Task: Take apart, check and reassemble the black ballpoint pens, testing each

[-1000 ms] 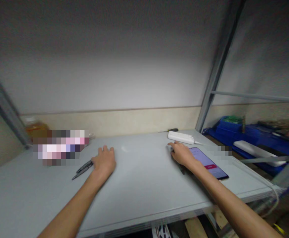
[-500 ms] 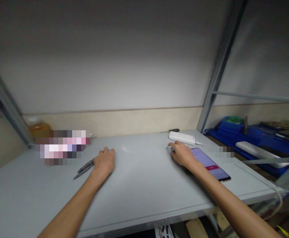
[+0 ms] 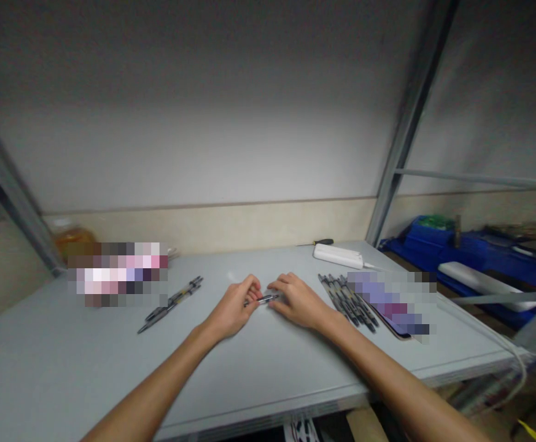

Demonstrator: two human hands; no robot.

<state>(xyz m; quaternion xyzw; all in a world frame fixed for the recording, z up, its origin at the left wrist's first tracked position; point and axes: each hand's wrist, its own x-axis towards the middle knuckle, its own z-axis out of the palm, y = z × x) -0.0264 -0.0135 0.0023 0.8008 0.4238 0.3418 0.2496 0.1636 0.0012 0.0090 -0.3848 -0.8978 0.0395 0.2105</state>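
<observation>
Pen [image 3: 263,299] at the middle of the grey table [image 3: 258,368], with the left hand [image 3: 231,310] and right hand [image 3: 298,302] each pinching 1 end. Firm fingertip grips near both ends should hold it steady. More pens [image 3: 348,301] lie near the right hand.

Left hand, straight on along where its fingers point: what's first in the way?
The left hand points right along the pen it pinches, so it would likely meet the right hand first, which grips the pen's other end. Depth is hard to judge.
</observation>
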